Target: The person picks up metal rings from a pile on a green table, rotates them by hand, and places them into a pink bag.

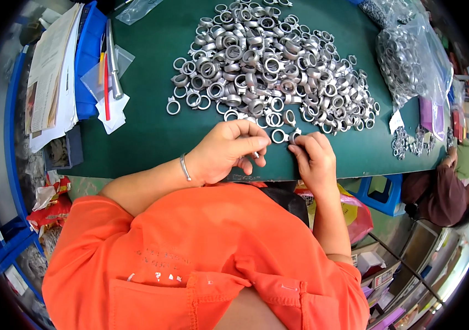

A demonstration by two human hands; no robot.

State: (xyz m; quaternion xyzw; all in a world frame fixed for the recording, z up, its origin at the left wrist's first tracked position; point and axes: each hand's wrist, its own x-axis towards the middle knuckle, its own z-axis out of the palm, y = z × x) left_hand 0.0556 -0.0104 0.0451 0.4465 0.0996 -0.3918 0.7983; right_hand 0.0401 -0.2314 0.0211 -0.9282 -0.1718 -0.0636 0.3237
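Observation:
A large heap of grey metal rings (256, 60), many with a small lug on the side, covers the middle of the green tabletop (141, 126). At the table's near edge, my right hand (317, 162) pinches one metal ring (295, 134) between thumb and fingers. Just left of that ring lies another loose ring (278, 136), flat on the table. My left hand (228, 151), with a metal bangle at its wrist, is closed beside the heap's front. A small shiny tip shows between its curled fingers; what it belongs to is hidden.
A blue bin (88, 60) with papers stands at the left, beside a metal rod (114, 71) and a red pen (107, 88). Clear bags of rings (405, 66) sit at the right. A blue stool (383, 198) and another person's sleeve (443, 195) appear beyond the table's right front.

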